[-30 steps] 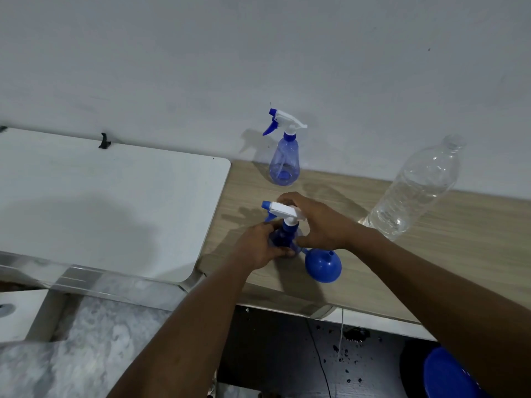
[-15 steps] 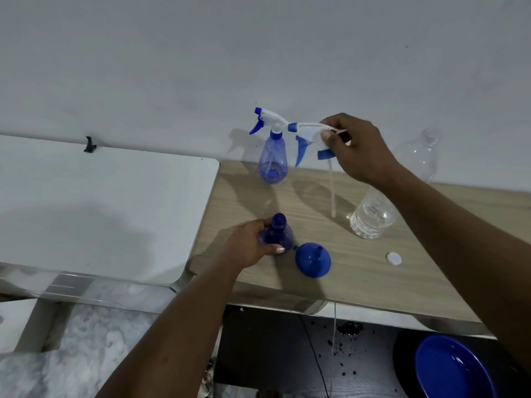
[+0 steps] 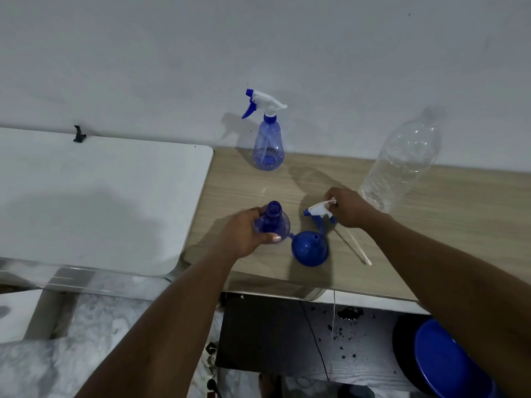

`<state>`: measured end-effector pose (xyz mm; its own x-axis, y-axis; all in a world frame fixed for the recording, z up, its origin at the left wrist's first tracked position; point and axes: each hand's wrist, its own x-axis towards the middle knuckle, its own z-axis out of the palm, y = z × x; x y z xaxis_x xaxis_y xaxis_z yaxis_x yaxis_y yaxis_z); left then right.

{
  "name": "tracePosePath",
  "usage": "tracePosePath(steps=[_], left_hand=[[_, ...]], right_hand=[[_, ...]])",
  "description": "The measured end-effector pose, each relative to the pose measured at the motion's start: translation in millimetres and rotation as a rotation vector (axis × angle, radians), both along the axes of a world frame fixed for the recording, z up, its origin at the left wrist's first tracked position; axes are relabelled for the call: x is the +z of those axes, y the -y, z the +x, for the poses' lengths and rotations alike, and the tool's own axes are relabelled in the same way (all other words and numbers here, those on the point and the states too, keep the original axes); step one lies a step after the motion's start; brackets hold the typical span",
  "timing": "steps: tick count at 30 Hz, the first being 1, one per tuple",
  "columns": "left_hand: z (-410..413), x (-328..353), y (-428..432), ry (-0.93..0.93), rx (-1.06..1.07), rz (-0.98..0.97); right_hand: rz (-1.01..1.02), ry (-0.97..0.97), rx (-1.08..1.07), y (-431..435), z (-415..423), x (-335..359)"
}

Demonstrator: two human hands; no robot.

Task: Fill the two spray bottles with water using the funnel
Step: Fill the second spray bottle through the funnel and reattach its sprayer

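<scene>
Gripping the uncapped spray bottle near the front of the wooden table - that's the left hand, yeah?

Reply: Yep. The fingers are curled round its blue body, thumb across the near side, and the bottle is upright with its neck open.

OP: And the right hand?

Reply: It's just to the right, fingertips pinched on the back end of the white-and-blue spray head. The head is down low by the tabletop and its thin dip tube trails off toward the near right. Can't tell if the head itself is touching the wood.

OP: Where's the funnel?

Reply: It's on the table just right of the held bottle, nearer than the spray head, and nobody's got hold of it. Its little side tab looks to be touching the bottle.

OP: Other stuff?

Reply: The second spray bottle is at the far edge by the wall, head screwed on. The clear water bottle is far right - water in its lower part. There's a white table to the left.
</scene>
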<state>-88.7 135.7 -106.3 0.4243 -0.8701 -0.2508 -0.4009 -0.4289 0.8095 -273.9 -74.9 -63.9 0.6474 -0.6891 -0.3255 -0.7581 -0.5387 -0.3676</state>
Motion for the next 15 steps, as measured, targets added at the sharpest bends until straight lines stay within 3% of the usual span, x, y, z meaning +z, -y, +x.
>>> tracePosePath(steps=[4, 8, 11, 15], left_hand=[[1, -1, 0, 0.006, 0.002, 0.010], [1, -3, 0, -0.034, 0.018, -0.002], [0, -1, 1, -0.040, 0.009, -0.021], [-1, 2, 0, -0.030, -0.007, -0.028]], right_hand=[[-0.074, -0.053, 0.020, -5, 0, -3], [-0.341, 0.025, 0.095, -30, 8, 16], [-0.142, 0.062, 0.164, -58, 9, 23], [-0.019, -0.217, 0.294, -85, 1, -1]])
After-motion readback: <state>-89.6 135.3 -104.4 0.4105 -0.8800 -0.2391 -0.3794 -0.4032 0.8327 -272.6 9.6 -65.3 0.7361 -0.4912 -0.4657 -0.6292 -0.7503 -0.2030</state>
